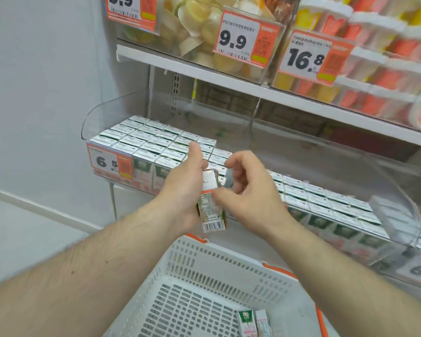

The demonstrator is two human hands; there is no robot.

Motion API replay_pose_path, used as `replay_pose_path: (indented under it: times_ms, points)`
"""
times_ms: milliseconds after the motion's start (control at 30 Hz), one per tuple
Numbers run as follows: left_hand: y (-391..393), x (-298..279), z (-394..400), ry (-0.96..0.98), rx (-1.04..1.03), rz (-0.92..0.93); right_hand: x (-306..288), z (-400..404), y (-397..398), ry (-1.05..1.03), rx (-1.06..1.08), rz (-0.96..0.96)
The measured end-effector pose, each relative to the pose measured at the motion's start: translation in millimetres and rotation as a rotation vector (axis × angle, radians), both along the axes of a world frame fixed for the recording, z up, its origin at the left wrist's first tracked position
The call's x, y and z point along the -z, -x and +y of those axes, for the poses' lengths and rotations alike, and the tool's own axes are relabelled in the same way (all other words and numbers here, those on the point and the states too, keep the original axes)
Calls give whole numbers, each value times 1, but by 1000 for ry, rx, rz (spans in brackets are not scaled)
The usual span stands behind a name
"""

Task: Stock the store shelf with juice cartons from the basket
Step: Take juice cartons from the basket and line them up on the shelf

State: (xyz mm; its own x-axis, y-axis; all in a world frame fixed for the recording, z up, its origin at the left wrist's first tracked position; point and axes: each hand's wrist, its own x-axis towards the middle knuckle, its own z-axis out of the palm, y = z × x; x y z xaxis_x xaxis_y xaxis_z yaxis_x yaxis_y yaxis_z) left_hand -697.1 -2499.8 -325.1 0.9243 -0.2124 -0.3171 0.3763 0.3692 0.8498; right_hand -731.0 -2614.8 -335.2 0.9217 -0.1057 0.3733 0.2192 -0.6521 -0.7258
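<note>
Two hands meet in front of the shelf [241, 93], just above the far rim of the white basket [199, 261]. The left hand [185, 190] grips a juice carton [210, 210], fingers wrapped round its far side and thumb raised, the carton tilted with its barcode end toward the basket. The right hand [248, 190] hovers just beside that carton with fingers loosely curled and spread, holding nothing; whether a fingertip touches it I cannot tell. Rows of cartons [156, 142] already fill the shelf behind a clear plastic guard [350, 166], above a 6.5 price tag [108, 161]. Two more cartons [254, 323] lie in the basket's near right corner
</note>
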Motion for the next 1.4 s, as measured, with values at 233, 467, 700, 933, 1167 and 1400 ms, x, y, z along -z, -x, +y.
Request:
replay_pose_path:
  times_ms: [233, 467, 700, 933, 1167, 1400]
  points:
    - [33, 5, -24, 58, 136, 0, 14, -19, 37, -202, -55, 276]
    - [32, 15, -28, 122, 214, -136, 18, -54, 49, -630, -61, 179]
    - [23, 46, -20, -22, 716, -199, 16, -77, 51, -763, -202, 327]
    - [20, 57, -32, -58, 797, -440, 18, -85, 49, -657, -256, 348]
    - [21, 54, -40, -521, 5, -901, 9, -77, 62, -676, 165, 144]
    - [8, 71, -48, -817, -114, -1448, 0, -58, 56, -828, 139, 368]
